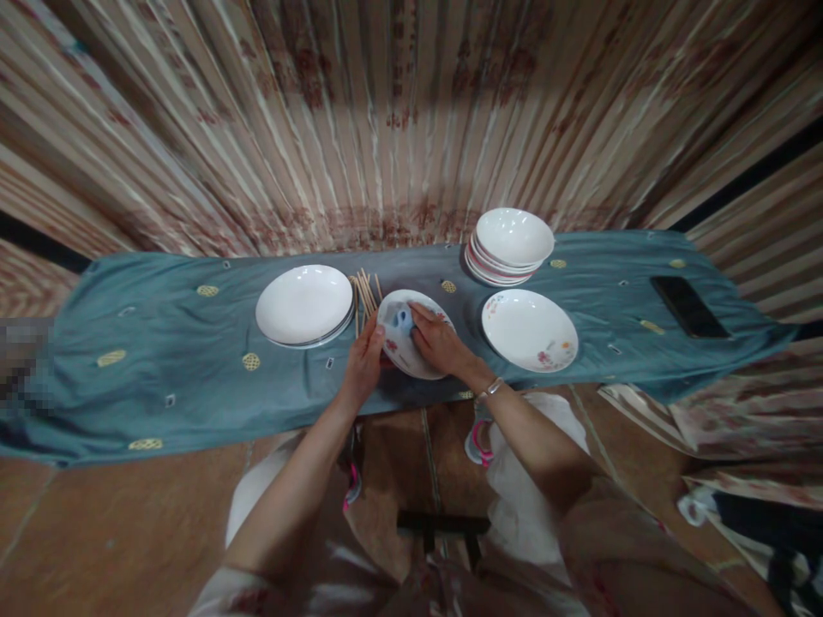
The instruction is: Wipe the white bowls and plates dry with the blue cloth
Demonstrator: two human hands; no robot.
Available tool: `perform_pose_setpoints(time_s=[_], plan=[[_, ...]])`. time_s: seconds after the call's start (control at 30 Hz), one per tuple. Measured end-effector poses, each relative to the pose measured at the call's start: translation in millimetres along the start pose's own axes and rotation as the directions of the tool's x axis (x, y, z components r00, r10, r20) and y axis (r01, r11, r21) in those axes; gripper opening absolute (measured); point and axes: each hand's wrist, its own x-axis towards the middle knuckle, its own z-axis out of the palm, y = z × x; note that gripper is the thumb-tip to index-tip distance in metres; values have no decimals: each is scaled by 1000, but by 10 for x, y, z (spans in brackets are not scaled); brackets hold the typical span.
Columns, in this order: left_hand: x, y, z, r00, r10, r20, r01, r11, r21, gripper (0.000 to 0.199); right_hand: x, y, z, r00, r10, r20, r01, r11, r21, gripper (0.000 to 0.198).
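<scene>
A white plate [403, 360] with red flowers is held tilted over the front part of the table. My left hand [365, 353] grips its left rim, with the thumb on top. Over the plate's inner face, my right hand [441, 338] is closed, its fingers pressed on a light-blue, soft-looking piece that seems to be a cloth [402, 317]. The fingers partly hide that piece. Just left of the plate lie several wooden chopsticks [366, 291]. To the right rests another flowered white plate [524, 328].
A stack of white plates [304, 304] stands left of the chopsticks. Stacked bowls [514, 238] are at the back right. A black phone [689, 306] lies on the right of the teal tablecloth [206, 343]. A patterned curtain [399, 128] hangs behind the table.
</scene>
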Motion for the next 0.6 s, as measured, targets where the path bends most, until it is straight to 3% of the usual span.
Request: perform_pose_setpoints(time_s=[0.17,0.6], plan=[[-9,23,-3,995,-100,21,101,993,-65,62,-39,42,-45,999,43,28,-42,997,-62,51],[-9,58,5,995,-98,31,99,993,-57,65,-256,83,-160,997,54,62,-48,994,-94,40]])
